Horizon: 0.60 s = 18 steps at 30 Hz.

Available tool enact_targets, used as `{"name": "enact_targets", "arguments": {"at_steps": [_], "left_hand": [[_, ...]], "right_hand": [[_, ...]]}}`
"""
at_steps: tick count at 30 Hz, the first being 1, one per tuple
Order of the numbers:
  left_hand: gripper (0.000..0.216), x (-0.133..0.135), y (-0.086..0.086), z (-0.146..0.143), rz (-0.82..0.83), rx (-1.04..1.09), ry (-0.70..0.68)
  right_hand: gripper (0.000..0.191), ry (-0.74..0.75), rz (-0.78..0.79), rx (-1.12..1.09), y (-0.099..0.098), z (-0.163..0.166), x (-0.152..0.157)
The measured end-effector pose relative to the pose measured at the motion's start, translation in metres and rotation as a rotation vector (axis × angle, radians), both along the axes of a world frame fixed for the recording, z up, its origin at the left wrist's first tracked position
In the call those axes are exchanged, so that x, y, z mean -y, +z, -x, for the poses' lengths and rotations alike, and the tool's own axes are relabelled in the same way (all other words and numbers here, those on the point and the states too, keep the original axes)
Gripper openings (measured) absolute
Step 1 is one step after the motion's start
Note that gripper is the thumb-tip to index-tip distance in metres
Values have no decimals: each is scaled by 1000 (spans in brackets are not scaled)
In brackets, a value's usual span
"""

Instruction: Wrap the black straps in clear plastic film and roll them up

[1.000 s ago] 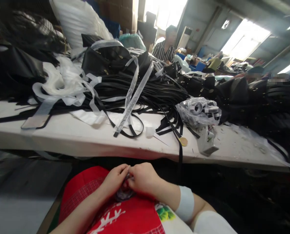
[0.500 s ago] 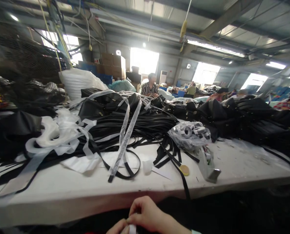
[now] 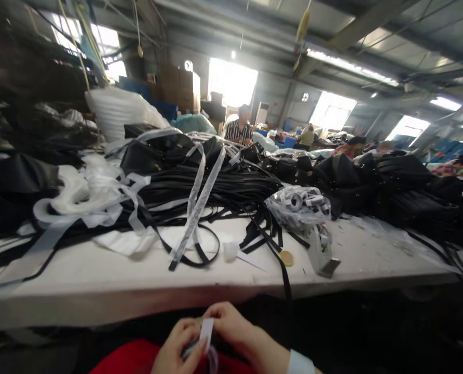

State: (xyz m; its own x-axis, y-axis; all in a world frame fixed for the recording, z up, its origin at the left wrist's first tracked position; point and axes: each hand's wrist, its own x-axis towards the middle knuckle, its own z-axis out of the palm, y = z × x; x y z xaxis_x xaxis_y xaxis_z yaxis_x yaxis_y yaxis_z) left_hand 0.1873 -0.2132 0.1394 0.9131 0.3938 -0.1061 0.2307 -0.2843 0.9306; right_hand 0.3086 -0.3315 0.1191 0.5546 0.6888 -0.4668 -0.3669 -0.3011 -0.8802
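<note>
Both hands meet low in the picture, over my lap and a red cloth (image 3: 132, 361). My left hand (image 3: 177, 350) and my right hand (image 3: 241, 335) pinch a small white strip (image 3: 207, 331) between their fingertips, with a dark piece just under it. Fingers of both are closed. My right wrist wears a white band (image 3: 297, 363). The white table (image 3: 99, 291) edge runs just beyond my hands.
On the table lie a heap of black straps (image 3: 212, 192), clear tape strips (image 3: 196, 208), white plastic scraps (image 3: 87, 192), a clear bag of small parts (image 3: 299, 205), a tape dispenser (image 3: 321, 254) and black bags (image 3: 391, 192). A person in a striped shirt (image 3: 239, 130) sits far behind.
The camera tilted up off my lap, then down a little. My hands stayed together; a white strip now stands up between the fingers.
</note>
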Motion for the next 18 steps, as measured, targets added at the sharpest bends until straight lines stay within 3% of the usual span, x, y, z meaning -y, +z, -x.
{"name": "enact_targets", "arguments": {"at_steps": [2,4,8,14,18], "left_hand": [[31,3,6,2,-41,-47,96],[28,4,9,2,29,-76,104],[25,5,12,2,153,-144,121],[25,11,16,2,77,-135,115],[23,12,15,2,75,-91,184]], "right_hand": [[27,14,-86,59,1,1,0],[27,64,-109,100,2,-1,3],[37,200,-130,-52,8,-12,12],[38,331,-138,-43,19,-22,12],[39,398,-80,-91,19,-25,6]]}}
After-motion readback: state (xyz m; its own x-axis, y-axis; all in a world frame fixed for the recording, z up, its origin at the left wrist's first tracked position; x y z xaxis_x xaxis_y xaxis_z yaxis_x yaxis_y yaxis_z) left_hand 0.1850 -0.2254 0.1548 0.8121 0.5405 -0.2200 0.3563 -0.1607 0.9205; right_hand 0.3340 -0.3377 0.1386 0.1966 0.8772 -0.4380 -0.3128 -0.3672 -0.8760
